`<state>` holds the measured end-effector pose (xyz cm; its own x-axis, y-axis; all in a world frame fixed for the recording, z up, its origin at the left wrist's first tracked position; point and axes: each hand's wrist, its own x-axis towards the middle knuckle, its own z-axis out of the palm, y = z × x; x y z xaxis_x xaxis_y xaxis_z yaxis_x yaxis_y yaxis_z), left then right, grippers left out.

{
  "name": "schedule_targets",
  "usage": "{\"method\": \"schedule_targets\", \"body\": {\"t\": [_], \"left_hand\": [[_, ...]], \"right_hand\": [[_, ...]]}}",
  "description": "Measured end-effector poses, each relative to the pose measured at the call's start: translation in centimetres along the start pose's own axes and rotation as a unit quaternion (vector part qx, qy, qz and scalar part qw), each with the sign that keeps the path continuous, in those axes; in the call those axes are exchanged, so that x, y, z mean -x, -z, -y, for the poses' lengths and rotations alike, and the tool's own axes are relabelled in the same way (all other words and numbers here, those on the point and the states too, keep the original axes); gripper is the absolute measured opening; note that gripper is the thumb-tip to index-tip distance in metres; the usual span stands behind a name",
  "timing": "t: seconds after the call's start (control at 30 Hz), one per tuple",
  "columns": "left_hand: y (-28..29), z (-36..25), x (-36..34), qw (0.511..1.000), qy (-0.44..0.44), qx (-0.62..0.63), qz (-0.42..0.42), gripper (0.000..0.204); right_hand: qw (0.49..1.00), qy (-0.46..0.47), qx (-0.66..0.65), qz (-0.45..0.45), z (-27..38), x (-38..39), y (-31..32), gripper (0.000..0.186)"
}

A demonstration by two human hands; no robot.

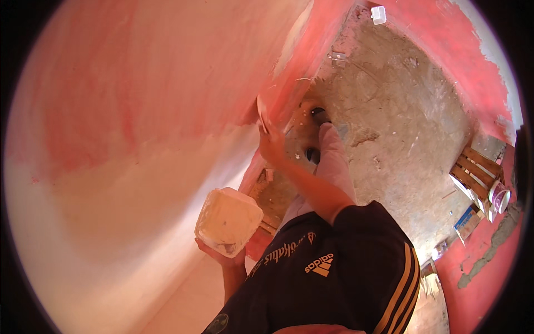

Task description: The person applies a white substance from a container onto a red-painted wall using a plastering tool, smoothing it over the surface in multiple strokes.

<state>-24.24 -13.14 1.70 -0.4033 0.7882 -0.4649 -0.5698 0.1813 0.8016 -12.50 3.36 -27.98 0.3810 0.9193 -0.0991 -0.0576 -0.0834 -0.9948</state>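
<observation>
Floor: rough grey-brown surface (400,111), blotched with pale smears and strewn with small crumbs.
Far end: 1 small whitish plastic container (379,15), near the upper edge of the view.
Left of that, lower: 1 small pale flat piece (337,56), too small to identify.
Footing: 2 dark shoes (321,116) on the floor.
Right side: 1 slatted wooden crate (474,171); just beside it, 1 white-and-purple bucket (499,197), its support unclear.
Below the crate: 1 blue-and-tan box (468,224).
</observation>
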Motion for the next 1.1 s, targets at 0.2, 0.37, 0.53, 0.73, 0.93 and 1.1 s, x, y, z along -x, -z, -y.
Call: {"method": "schedule_targets", "body": {"t": [0.2,0.37,0.53,0.73,0.93,1.1], "left_hand": [[2.8,0.2,-0.2,0.997,-0.018,-0.049,0.051,0.056],[1.6,-0.1,-0.1,0.999,0.025,0.001,0.033,0.060],[2.8,-0.3,-0.2,0.999,0.002,-0.025,0.047,0.064],[0.5,-0.2,0.0,0.998,-0.021,-0.029,0.061,0.064],[1.4,0.7,0.1,0.994,-0.039,-0.103,-0.004,0.069],[-0.1,0.3,0.2,1.000,-0.011,-0.013,0.012,0.071]], "right_hand": [[0.995,-0.081,0.014,-0.059,1.0,-3.8,7.6,0.027],[0.966,-0.031,-0.008,-0.255,1.3,-16.3,11.5,0.030],[0.997,0.036,0.062,0.012,-0.6,-3.2,2.5,0.036],[0.998,0.017,0.003,0.055,-1.6,-0.9,6.7,0.028],[0.974,-0.002,0.022,-0.227,3.0,-25.1,13.3,0.028],[0.991,0.102,0.044,-0.073,0.6,-9.7,2.6,0.024]]}}
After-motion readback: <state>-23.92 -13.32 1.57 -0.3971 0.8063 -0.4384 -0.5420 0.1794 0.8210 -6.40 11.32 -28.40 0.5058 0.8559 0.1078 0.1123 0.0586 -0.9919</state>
